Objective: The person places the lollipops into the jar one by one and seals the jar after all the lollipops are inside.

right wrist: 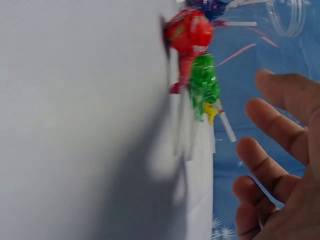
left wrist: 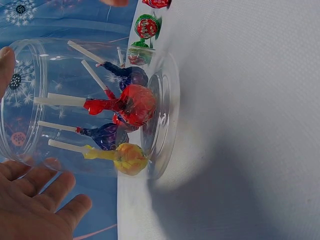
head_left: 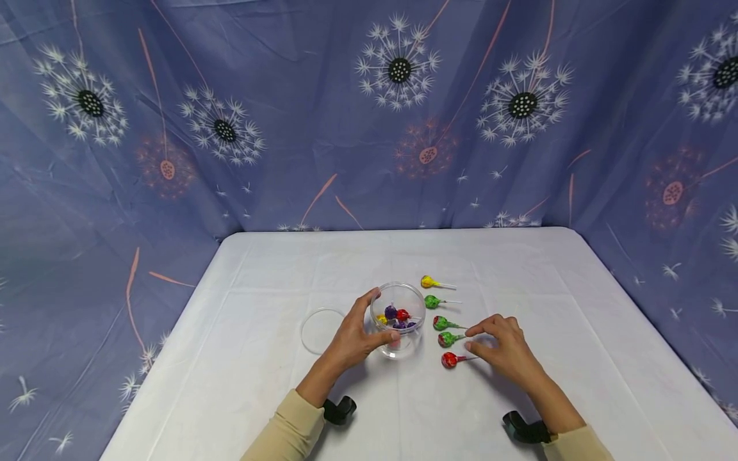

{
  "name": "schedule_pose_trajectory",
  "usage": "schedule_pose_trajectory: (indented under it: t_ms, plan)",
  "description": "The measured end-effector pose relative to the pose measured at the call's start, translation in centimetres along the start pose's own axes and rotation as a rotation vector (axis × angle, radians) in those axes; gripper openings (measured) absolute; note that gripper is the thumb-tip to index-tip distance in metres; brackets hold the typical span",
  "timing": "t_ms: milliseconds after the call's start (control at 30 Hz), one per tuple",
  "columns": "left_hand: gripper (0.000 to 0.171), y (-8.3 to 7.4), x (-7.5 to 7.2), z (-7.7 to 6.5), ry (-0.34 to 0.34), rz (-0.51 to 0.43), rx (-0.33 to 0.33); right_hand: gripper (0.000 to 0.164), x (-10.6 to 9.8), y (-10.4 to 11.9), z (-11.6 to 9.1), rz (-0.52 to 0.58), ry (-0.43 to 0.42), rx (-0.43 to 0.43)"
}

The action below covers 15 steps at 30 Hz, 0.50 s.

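My left hand (head_left: 353,338) holds a clear plastic jar (head_left: 378,339), thumb on the near side and fingers round the far left. Several wrapped lollipops stand stick-up inside it; the left wrist view shows a yellow lollipop (left wrist: 131,159), a red lollipop (left wrist: 137,105) and purple ones. On the cloth right of the jar lie a yellow lollipop (head_left: 426,282), several green ones and a red lollipop (head_left: 449,360). My right hand (head_left: 505,351) hovers beside the stick of the nearest green lollipop (head_left: 446,340), thumb and index finger apart. Its fingers are spread and hold nothing in the right wrist view.
A clear ring-shaped lid (head_left: 303,334) lies left of the jar, partly behind my left hand. White cloth covers the table (head_left: 230,358). A blue dandelion-print curtain (head_left: 323,128) hangs behind and at both sides.
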<state>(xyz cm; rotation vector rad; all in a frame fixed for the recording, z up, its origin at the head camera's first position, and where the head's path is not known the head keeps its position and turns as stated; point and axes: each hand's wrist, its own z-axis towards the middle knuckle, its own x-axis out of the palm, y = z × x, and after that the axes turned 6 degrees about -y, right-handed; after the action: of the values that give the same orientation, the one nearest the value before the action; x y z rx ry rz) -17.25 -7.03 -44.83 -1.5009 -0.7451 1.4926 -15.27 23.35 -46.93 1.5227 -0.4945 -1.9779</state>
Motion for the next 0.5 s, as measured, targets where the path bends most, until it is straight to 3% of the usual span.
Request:
schedule_pose_trajectory:
  t_ms: [200, 500]
  plan:
    - [0.093, 0.0, 0.0, 0.0, -0.001, -0.005, 0.011, 0.016, 0.6, -1.1, -0.9, -0.013, 0.053, -0.03]
    - [0.094, 0.0, 0.0, -0.1, -0.004, 0.0, 0.018, 0.018, 0.8, -1.8, -1.0, -0.033, 0.066, -0.038]
